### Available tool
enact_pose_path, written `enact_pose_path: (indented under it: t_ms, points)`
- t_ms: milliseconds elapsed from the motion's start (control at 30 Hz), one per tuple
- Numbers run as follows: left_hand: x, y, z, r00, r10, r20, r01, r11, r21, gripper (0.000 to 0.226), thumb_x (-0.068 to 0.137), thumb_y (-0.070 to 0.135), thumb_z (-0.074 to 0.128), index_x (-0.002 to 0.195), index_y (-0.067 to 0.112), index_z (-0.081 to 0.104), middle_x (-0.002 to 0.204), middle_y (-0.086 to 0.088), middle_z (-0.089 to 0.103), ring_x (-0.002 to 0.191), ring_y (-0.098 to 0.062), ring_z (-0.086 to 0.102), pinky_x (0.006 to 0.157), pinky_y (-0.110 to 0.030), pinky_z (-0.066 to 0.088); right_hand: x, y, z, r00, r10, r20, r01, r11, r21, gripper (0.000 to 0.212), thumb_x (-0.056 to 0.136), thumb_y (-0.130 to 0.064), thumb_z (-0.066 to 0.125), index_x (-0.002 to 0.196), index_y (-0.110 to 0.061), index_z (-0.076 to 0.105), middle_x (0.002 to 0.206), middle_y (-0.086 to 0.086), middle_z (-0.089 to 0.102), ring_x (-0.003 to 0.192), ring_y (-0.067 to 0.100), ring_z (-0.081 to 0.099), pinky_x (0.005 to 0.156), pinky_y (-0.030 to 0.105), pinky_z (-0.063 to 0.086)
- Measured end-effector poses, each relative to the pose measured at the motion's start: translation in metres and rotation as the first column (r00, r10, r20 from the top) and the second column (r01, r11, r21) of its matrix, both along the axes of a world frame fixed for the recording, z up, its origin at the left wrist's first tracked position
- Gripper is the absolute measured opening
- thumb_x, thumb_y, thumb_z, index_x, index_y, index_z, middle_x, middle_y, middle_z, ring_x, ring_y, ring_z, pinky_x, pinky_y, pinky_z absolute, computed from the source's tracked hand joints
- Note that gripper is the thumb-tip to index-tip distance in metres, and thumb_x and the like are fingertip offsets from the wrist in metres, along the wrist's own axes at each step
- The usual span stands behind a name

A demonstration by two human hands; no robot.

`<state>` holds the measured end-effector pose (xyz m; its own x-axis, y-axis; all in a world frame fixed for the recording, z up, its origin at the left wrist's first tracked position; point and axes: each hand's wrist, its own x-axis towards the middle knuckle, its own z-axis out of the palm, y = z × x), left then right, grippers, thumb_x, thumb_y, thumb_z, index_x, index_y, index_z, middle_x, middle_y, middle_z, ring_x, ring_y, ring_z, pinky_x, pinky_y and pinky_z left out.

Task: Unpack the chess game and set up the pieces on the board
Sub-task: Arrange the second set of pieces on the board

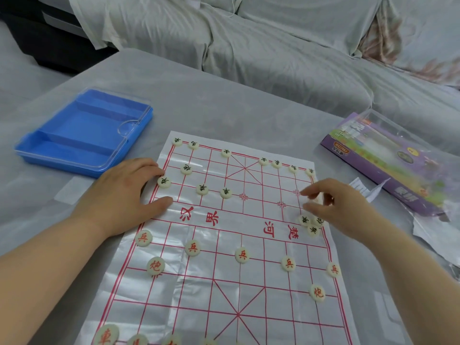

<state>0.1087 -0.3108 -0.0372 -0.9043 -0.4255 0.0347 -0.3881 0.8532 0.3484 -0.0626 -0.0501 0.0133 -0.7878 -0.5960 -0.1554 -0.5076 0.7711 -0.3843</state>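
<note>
The paper board [224,282] lies flat on the grey-covered table [224,100]; red pieces [192,248] stand in rows on its near half, black pieces [201,189] on the far half; three more black ones [304,220] sit bunched at the right edge by the river. The left hand [124,192] rests spread on the board's left edge, fingertips just beside a black piece [164,182]; the right hand [341,207] hovers over the right edge, fingers curled and blurred, so I cannot tell whether they pinch a piece. A blue tray [82,130] sits far left; a purple box [388,165] lies to the right.
</note>
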Motion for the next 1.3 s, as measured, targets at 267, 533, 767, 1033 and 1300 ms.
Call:
enact_pose_path:
  t_ms: [267,533,767,1033,1300]
  points:
    - [-0.003,0.002,0.001,0.999,0.028,0.036,-0.028,1.000,-0.004,0.065,0.074,0.048,0.062,0.131,0.022,0.045,0.136,0.002,0.043,0.123,-0.019,0.040,0.102,-0.038,0.035,0.010,0.016,-0.010,0.998,0.059,0.037,-0.064,0.987,0.147,0.034,0.084,-0.027,0.062,0.118,-0.026,0.055,0.107,-0.010,0.046,0.090,0.003,0.043,0.085,0.016,0.037]
    - [-0.004,0.002,0.001,0.998,0.035,0.052,-0.034,0.999,-0.007,0.065,0.074,0.047,0.062,0.132,0.023,0.043,0.139,0.002,0.040,0.125,-0.019,0.038,0.102,-0.039,0.035,0.012,0.003,-0.015,0.999,0.039,0.025,-0.042,0.990,0.133,0.028,0.087,-0.024,0.058,0.115,-0.023,0.058,0.104,-0.008,0.049,0.090,0.005,0.041,0.082,0.015,0.035]
    - [-0.004,0.004,0.001,0.999,0.036,0.036,-0.036,0.999,-0.009,0.065,0.075,0.048,0.061,0.132,0.024,0.042,0.139,0.004,0.040,0.125,-0.017,0.038,0.103,-0.036,0.033,0.018,-0.054,-0.021,0.977,0.209,-0.045,-0.208,0.978,0.015,0.029,0.087,-0.023,0.058,0.116,-0.021,0.059,0.113,-0.005,0.055,0.089,0.004,0.037,0.080,0.015,0.033]
    - [-0.002,0.001,-0.001,1.000,0.013,-0.005,-0.013,1.000,-0.001,0.064,0.074,0.048,0.061,0.131,0.024,0.045,0.136,0.006,0.042,0.123,-0.016,0.039,0.103,-0.033,0.032,0.020,-0.077,-0.027,0.969,0.244,-0.040,-0.243,0.970,0.021,0.029,0.087,-0.023,0.058,0.115,-0.019,0.060,0.115,-0.003,0.056,0.089,0.005,0.037,0.080,0.015,0.033]
    - [-0.002,0.002,0.000,1.000,0.013,0.002,-0.013,1.000,-0.001,0.064,0.075,0.049,0.060,0.131,0.025,0.044,0.137,0.006,0.040,0.124,-0.015,0.038,0.104,-0.032,0.031,0.018,-0.067,-0.025,0.976,0.215,-0.013,-0.215,0.976,0.019,0.028,0.087,-0.023,0.057,0.115,-0.019,0.060,0.115,-0.002,0.056,0.088,0.004,0.038,0.078,0.014,0.032]
